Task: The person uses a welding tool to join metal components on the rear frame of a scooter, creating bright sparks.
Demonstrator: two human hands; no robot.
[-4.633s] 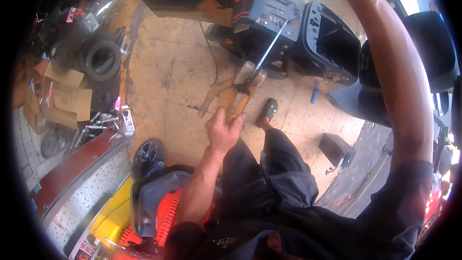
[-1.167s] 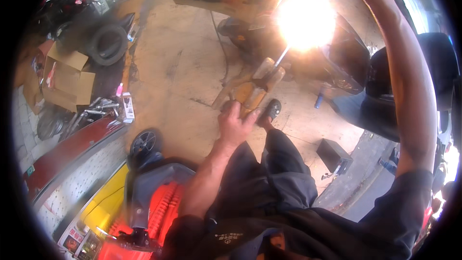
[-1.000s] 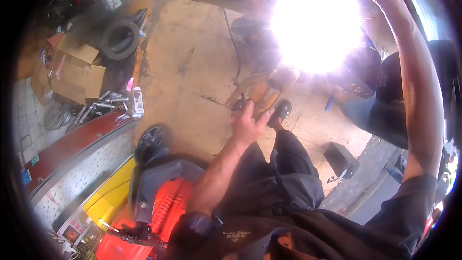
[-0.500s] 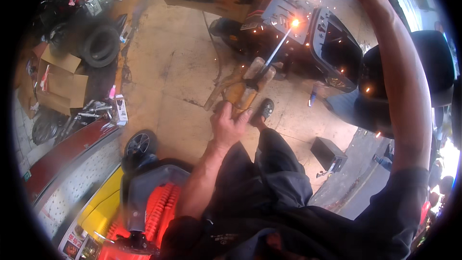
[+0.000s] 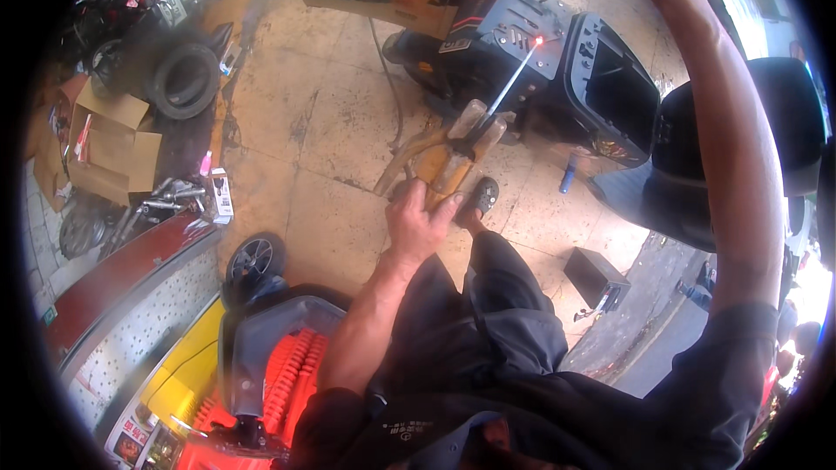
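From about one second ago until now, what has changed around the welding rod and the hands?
The blinding arc flash has gone; only the tip of the welding rod glows red against the dark metal part. The left hand keeps its grip on the yellow electrode holder, in much the same place. The right arm stays raised, its hand mostly out of view. The tyre and cardboard boxes lie unmoved.
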